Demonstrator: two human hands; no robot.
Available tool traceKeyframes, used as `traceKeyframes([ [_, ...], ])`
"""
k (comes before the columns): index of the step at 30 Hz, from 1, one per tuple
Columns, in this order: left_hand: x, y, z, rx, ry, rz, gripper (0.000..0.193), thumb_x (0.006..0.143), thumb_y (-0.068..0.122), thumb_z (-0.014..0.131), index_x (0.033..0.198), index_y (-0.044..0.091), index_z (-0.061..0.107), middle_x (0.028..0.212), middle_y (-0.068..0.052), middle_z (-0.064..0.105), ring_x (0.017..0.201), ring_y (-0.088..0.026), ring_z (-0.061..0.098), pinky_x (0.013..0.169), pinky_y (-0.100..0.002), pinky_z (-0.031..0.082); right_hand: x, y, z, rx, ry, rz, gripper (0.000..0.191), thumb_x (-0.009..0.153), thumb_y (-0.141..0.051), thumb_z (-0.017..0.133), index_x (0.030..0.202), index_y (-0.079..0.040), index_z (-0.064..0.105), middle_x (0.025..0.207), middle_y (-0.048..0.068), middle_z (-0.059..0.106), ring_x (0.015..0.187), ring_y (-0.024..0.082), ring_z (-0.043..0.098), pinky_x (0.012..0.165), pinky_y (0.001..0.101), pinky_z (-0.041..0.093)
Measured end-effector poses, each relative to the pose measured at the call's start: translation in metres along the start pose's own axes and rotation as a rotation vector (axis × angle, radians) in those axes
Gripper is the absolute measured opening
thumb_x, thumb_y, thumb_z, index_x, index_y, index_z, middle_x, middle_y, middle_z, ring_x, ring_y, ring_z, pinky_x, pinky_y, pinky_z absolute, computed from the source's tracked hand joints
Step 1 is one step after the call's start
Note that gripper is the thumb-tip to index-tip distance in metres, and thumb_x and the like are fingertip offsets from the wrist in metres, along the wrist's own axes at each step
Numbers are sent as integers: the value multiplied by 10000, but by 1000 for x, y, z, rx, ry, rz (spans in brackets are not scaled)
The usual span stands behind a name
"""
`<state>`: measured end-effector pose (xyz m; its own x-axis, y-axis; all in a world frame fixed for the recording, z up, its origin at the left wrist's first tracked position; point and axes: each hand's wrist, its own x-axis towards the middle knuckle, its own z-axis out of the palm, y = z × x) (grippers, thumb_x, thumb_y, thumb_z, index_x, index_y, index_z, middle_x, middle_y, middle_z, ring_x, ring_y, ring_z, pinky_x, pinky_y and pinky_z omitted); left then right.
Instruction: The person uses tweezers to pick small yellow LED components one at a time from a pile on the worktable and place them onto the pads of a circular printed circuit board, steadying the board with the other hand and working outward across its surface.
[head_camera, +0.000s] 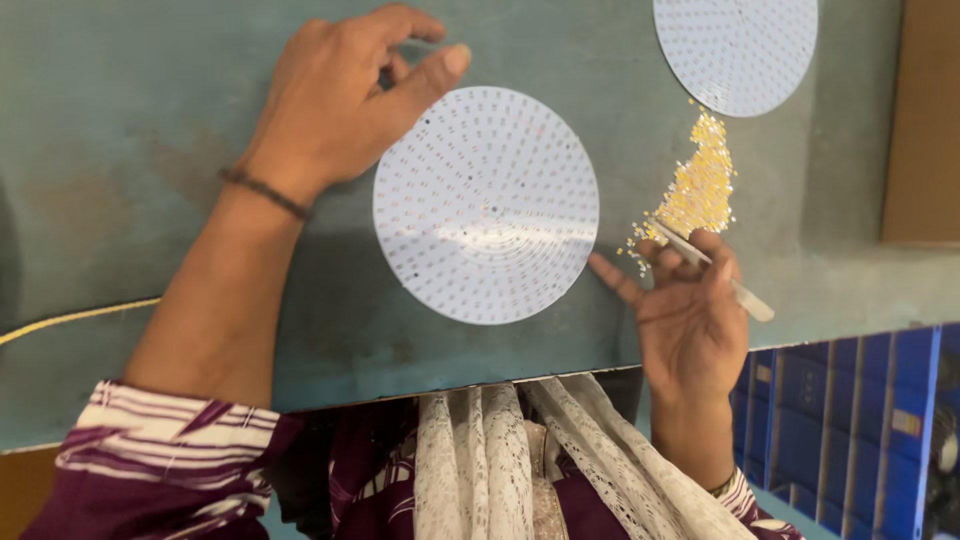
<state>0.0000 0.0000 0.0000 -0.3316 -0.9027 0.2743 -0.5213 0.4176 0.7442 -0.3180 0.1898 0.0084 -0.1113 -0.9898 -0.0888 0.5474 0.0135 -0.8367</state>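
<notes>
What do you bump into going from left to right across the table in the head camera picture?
Yellow cord → left hand → near white disc → right hand holding tweezers → blue crate.

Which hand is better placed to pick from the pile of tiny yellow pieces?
Right. The right hand holds the white tweezers with tips at the yellow pile. The left hand rests across the round white dotted board, farther away.
</notes>
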Motion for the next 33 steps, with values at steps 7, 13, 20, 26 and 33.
traceKeyframes([
  [7, 2, 0, 3, -59, 102, 202, 480, 1092, 505, 592, 1223, 70, 747, 940, -47, 793, 931, -231, 672, 837, -386, 495, -35, -1, -51, -303, 131, -275, 258, 1073, -153, 718, 1203, 67, 687, 910, 108, 690, 862, 239, 684, 785, 470, 571],
  [13, -9, -4, 24, -106, 31, 163, 479, 1090, 535, 590, 1217, 104, 757, 929, -25, 785, 924, -191, 617, 928, -384, 415, -58, -6, -63, -816, 163, -91, 143, 909, 54, 750, 1009, 72, 648, 992, 227, 735, 934, 284, 763, 898, 419, 636],
  [20, -8, 0, 28, -78, 14, 189, 451, 1072, 515, 616, 1196, 107, 761, 872, -3, 789, 890, -190, 619, 916, -407, 421, -44, -7, -61, -1036, -79, -188, 159, 852, 92, 749, 958, 42, 642, 978, 172, 744, 934, 189, 732, 841, 298, 581],
  [26, -7, -15, 38, -103, -39, 192, 422, 1093, 502, 638, 1206, 115, 763, 935, 10, 771, 927, -173, 636, 922, -379, 450, -27, -5, -67, -1357, -154, -242, 124, 818, -14, 772, 906, 18, 691, 903, 113, 754, 777, 137, 714, 680, 249, 540],
  [33, -4, -7, 37, -138, -54, 202, 438, 1114, 506, 639, 1175, 90, 764, 949, 0, 752, 963, -156, 638, 968, -363, 442, -22, -9, -64, -1430, -111, -340, 110, 863, -64, 774, 874, -5, 682, 887, 101, 758, 720, 136, 714, 653, 236, 535],
])
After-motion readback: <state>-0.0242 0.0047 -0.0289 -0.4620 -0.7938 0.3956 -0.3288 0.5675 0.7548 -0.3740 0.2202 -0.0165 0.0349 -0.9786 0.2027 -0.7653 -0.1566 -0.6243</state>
